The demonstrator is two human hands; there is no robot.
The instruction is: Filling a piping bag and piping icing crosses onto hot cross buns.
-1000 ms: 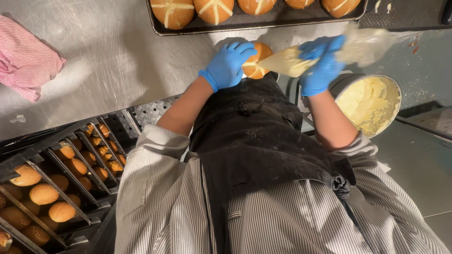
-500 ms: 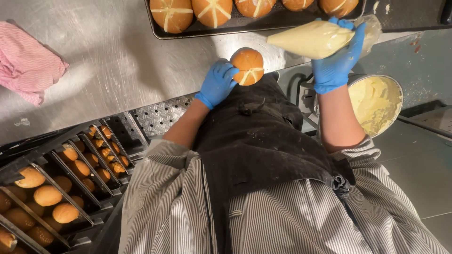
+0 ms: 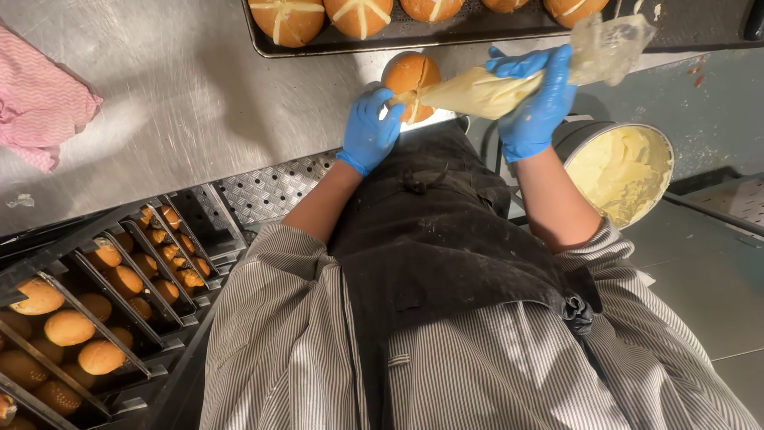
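Both of my hands wear blue gloves. My left hand (image 3: 369,130) holds a round golden bun (image 3: 407,76) at the near edge of the steel table (image 3: 175,95). My right hand (image 3: 536,103) grips a clear piping bag (image 3: 485,89) full of pale yellow cream. The bag's tip touches the top of the bun. A dark baking tray (image 3: 414,32) at the far edge carries buns with pale crosses piped on them (image 3: 288,17).
A pink cloth (image 3: 40,103) lies on the table at the left. A round metal tub of yellow cream (image 3: 619,169) stands low at the right. A rack of trays with several plain buns (image 3: 87,310) stands at the lower left.
The piping bag came down from above the tray and its tip now rests on the bun. My left hand kept the bun at the table's near edge.
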